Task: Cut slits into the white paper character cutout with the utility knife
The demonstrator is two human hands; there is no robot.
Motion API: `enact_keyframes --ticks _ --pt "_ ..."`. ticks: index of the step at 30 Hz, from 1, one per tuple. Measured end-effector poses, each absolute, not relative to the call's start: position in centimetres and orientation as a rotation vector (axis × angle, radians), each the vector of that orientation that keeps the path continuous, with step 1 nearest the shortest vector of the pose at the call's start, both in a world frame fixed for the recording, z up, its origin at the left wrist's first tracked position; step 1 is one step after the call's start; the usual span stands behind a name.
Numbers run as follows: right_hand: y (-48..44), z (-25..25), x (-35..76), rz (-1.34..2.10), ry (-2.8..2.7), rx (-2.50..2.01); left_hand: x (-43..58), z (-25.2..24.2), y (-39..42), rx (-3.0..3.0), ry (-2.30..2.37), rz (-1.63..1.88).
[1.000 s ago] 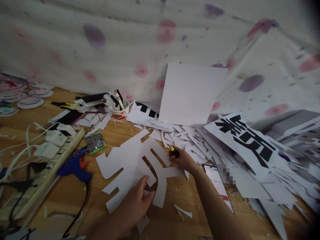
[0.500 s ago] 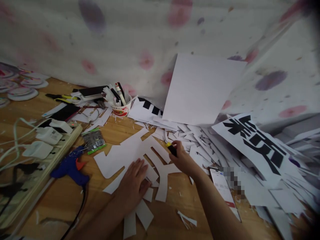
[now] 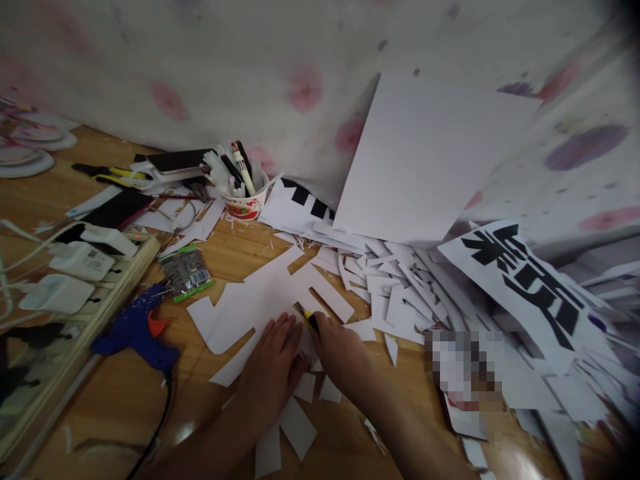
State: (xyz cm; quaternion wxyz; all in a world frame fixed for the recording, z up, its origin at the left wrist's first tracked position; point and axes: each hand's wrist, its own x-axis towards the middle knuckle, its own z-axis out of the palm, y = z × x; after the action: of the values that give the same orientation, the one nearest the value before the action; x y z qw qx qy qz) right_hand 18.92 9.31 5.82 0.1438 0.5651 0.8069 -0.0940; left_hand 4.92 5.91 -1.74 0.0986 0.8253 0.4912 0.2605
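Note:
A white foam-board or card cut-out (image 3: 273, 287) with slots and branching strips lies flat on the wooden table. My left hand (image 3: 273, 357) rests on its lower part, fingers stretched out and holding nothing. Close beside it, my right hand (image 3: 340, 350) is closed around a yellow and black craft knife (image 3: 311, 319). The knife's tip is at the cut-out, by a slot near my left fingertips. Both hands cover part of the sheet. Several loose white offcuts (image 3: 299, 427) lie under and below my hands.
To the left are a blue glue gun (image 3: 137, 330), a power strip (image 3: 143, 257) with chargers and a small packet (image 3: 185, 273). A tub of pens (image 3: 244, 203) stands behind. White scraps (image 3: 400, 300) and a printed character sheet (image 3: 520, 287) lie right; a white board (image 3: 430, 160) leans at the back.
My right hand has moved left and down with the craft knife, from the right edge of the cut-out to beside my left hand. The view has shifted slightly.

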Motion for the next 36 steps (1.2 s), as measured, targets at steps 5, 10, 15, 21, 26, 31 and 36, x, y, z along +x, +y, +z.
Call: enact_keyframes --ticks 5,10,15,21,26,31,36 --pt "9.4 5.9 18.8 -0.270 2.284 1.625 4.9 -1.4 5.9 2.409 1.468 0.756" --pt "9.6 5.9 18.4 -0.269 2.259 1.641 4.9 -1.2 5.8 2.405 1.452 0.766" --pt "10.1 6.1 18.0 -0.261 2.238 1.594 4.9 -1.3 5.8 2.401 1.453 0.777" --pt "10.3 6.3 18.0 -0.283 2.270 1.548 4.9 -1.2 5.8 2.381 1.456 0.751" --pt "10.3 6.4 17.8 -0.315 2.251 1.578 4.9 -1.2 5.8 2.383 1.445 0.752" --pt "10.4 6.5 17.6 -0.362 2.238 1.621 4.9 -1.1 5.8 2.380 1.448 0.757" --pt "10.6 6.6 17.7 -0.333 2.240 1.606 5.0 -1.2 5.9 2.364 1.448 0.769"
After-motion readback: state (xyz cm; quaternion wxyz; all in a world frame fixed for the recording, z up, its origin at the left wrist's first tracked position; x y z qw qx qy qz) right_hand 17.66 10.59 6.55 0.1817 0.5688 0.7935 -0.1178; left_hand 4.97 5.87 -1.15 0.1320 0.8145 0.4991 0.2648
